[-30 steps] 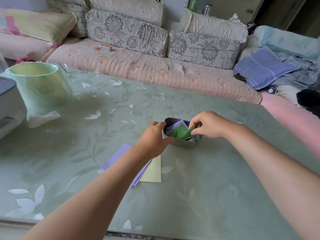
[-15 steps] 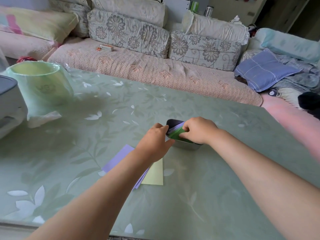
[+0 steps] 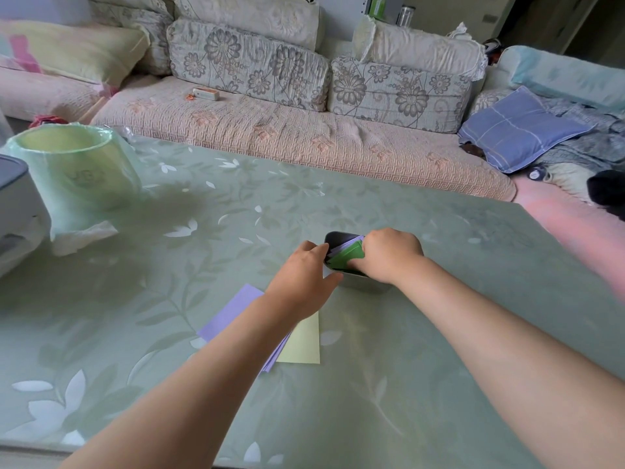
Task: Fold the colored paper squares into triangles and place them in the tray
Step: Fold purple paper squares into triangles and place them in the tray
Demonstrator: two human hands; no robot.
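Observation:
A small dark metal tray (image 3: 338,235) stands on the table's middle, holding folded green paper (image 3: 346,256) and folded purple paper (image 3: 343,247). My right hand (image 3: 389,253) lies over the tray, its curled fingers gripping the green folded paper inside. My left hand (image 3: 306,275) holds the tray's left rim, thumb at the near corner. Nearer to me, flat purple squares (image 3: 231,311) and a pale yellow square (image 3: 304,343) lie partly under my left forearm.
A green-lined bin (image 3: 72,167) stands at the table's (image 3: 422,384) far left beside a grey appliance (image 3: 15,211). A sofa (image 3: 287,137) with floral cushions runs behind the table. A blue pillow (image 3: 517,130) lies at the right.
My right hand moved left over the tray and pushed the green folded paper down into it. My left hand stayed on the tray's left side.

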